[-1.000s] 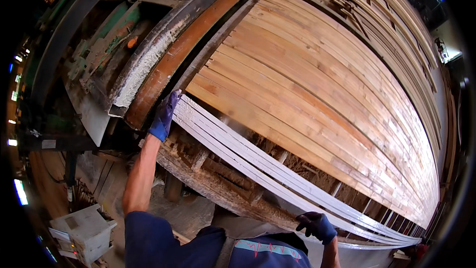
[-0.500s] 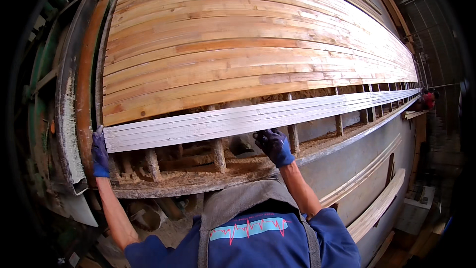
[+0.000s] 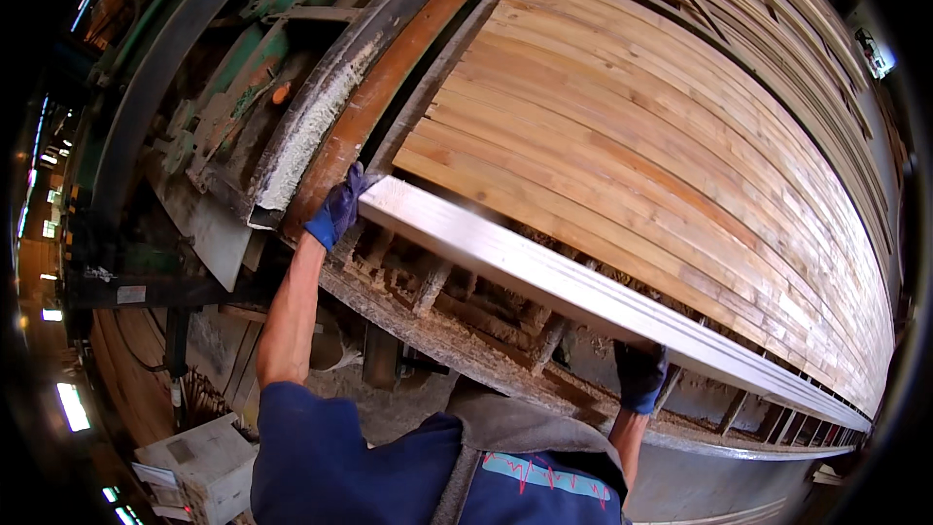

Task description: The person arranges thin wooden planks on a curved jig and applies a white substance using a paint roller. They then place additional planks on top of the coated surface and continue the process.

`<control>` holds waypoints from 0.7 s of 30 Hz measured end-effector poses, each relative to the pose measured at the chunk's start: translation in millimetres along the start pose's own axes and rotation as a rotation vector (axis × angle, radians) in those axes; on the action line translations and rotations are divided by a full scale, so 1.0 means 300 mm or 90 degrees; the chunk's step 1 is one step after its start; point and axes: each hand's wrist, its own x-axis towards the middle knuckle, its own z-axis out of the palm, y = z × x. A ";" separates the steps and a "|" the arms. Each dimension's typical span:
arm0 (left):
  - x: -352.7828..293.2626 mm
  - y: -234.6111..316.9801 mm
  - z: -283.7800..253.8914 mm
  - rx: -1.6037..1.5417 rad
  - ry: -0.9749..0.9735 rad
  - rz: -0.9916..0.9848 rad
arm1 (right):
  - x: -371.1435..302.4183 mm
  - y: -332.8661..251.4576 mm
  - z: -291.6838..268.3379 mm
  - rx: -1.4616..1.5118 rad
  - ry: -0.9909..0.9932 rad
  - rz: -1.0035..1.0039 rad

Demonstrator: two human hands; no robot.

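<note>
A long row of wood strips (image 3: pixel 544 277), white on top and pressed side by side, lies along the near side of a broad panel of bare wood strips (image 3: pixel 622 156). My left hand (image 3: pixel 340 206), in a dark purple and blue glove, grips the near left end of the white strips. Farther right along their near edge, my right hand (image 3: pixel 640 376) holds them from below; its fingertips are hidden under the strips. Both hands are closed. A gap separates the white strips from the panel at places, with slats of the frame showing through.
The strips rest over a sawdust-covered frame (image 3: pixel 428 292) with crosspieces. At the left stand an orange-brown beam (image 3: pixel 389 68) and a metal channel crusted white (image 3: pixel 311 131), beside green machinery (image 3: pixel 282 0). Loose timber (image 3: pixel 797 39) is stacked at the far right. A pale box (image 3: pixel 199 467) sits low left.
My view has swung left, so the panel sits farther right. My right hand has moved in under the white strips, which now show their near side face. My left hand stays at their end.
</note>
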 end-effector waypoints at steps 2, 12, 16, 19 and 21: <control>-0.006 0.019 0.034 0.018 0.034 0.042 | 0.033 0.014 -0.018 0.249 0.042 0.075; -0.075 0.160 0.017 0.194 0.003 0.229 | 0.084 -0.118 0.024 -0.230 0.071 -0.071; -0.035 0.052 0.028 0.045 0.006 0.141 | 0.049 -0.209 0.101 -0.692 0.093 -0.137; -0.128 0.016 0.023 0.031 0.034 0.136 | -0.024 -0.205 0.089 -0.761 0.108 -0.242; -0.183 -0.061 0.017 0.143 0.075 0.190 | -0.075 -0.205 0.106 -0.765 0.090 -0.275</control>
